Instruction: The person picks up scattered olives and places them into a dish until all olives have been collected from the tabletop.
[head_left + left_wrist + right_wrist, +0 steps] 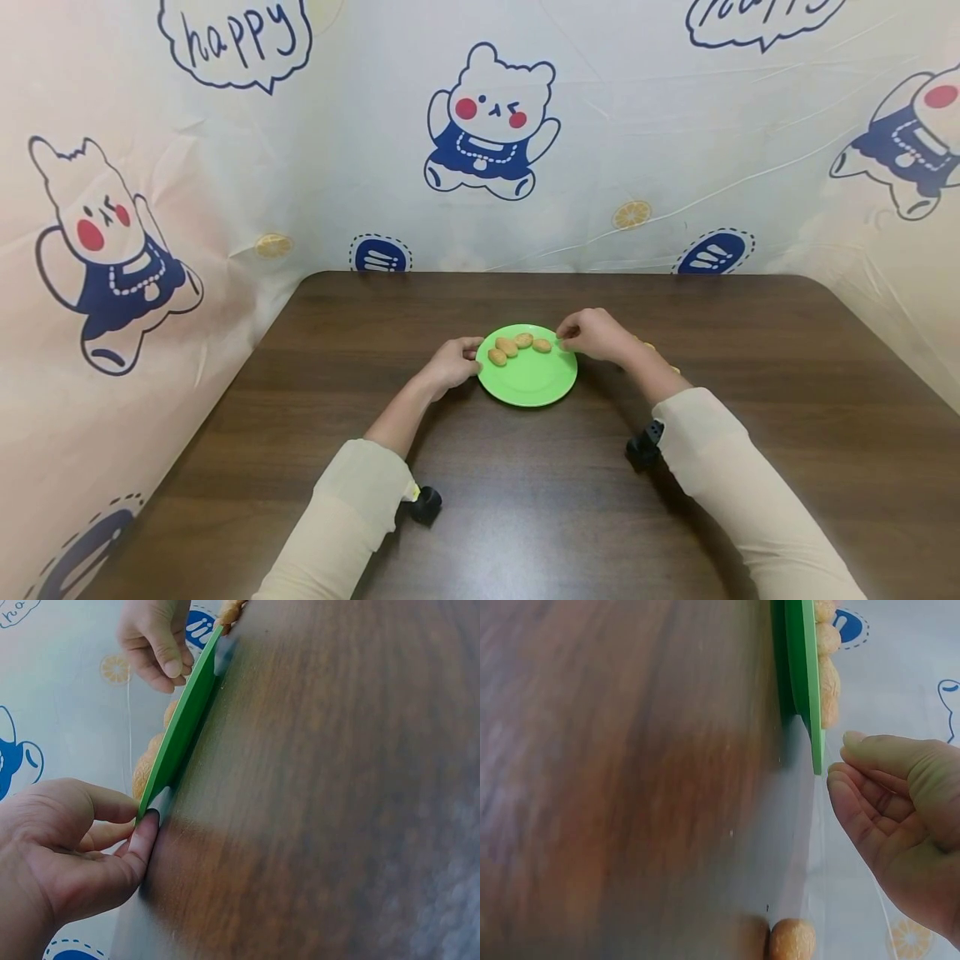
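Note:
A round green plate (528, 383) rests on the brown table, with several small tan oval pieces (507, 347) along its far side. Their skin looks wrinkled in the wrist views; whether they are small potatoes or something else I cannot tell. My left hand (452, 364) pinches the plate's left rim, thumb below and fingers above in the left wrist view. Beside the right rim is my right hand (596, 335), its fingers loosely curled. In the right wrist view, thumb and fingertips of that right hand (892, 802) come close together just off the rim, and nothing shows between them.
More tan pieces (792, 940) lie on the table to the right of the plate, mostly hidden behind my right forearm in the head view. The wooden table (517, 500) meets a printed cloth backdrop (600, 167) at the back and sides.

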Available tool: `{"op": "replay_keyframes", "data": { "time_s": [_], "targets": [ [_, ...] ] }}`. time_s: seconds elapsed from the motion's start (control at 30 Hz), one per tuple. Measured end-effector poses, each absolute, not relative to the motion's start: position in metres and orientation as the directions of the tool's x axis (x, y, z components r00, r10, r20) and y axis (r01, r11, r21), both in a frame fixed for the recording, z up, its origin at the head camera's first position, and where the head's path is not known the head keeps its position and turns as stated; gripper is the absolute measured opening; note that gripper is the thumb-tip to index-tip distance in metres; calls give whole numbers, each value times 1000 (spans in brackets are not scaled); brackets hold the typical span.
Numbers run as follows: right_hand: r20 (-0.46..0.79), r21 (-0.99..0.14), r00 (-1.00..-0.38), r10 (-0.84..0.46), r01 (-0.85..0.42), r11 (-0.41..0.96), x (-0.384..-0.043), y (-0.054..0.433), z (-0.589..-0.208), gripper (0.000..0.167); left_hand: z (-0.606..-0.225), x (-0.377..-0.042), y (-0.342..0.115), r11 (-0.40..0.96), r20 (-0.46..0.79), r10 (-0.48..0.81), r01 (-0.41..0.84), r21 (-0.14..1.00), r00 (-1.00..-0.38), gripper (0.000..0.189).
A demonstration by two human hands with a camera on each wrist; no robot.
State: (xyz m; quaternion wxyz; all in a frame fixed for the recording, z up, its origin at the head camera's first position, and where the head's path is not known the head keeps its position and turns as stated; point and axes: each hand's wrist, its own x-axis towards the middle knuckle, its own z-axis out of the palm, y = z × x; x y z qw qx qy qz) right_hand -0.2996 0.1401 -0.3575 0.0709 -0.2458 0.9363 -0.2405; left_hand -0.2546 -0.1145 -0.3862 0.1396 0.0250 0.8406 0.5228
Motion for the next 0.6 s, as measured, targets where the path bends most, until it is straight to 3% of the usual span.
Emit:
{"op": "replay_keyframes", "data": {
  "time_s": [0.6],
  "targets": [
    [-14, -497, -885, -465, -397, 772, -296, 167, -356, 21, -386, -254, -114, 455, -203, 188, -98, 885, -961, 54]
  ]
}}
